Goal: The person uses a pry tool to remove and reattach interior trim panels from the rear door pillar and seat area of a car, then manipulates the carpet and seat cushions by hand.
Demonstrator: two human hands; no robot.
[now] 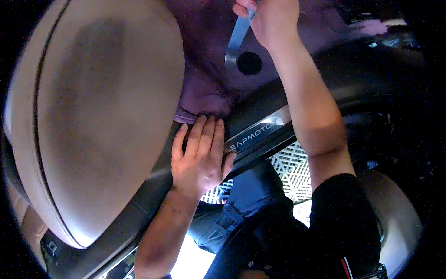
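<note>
My left hand (200,156) lies on the dark door sill of a car, fingers stretched out and holding nothing. Its fingertips touch the edge of the purple-looking floor carpet (204,100) where it meets the sill trim. My right hand (274,21), at the top edge of the view, is closed round a flat, bluish pry tool (238,35). The tool's bent lower end is beside a round black spot (249,63) on the carpet. Part of the right hand's grip is cut off by the frame.
A large beige car seat (111,107) fills the left side. A sill plate (255,132) with a shiny strip runs between my arms. Below it show a white grated floor (295,172) and my dark trousers (255,190). Dark trim (367,79) curves along the right.
</note>
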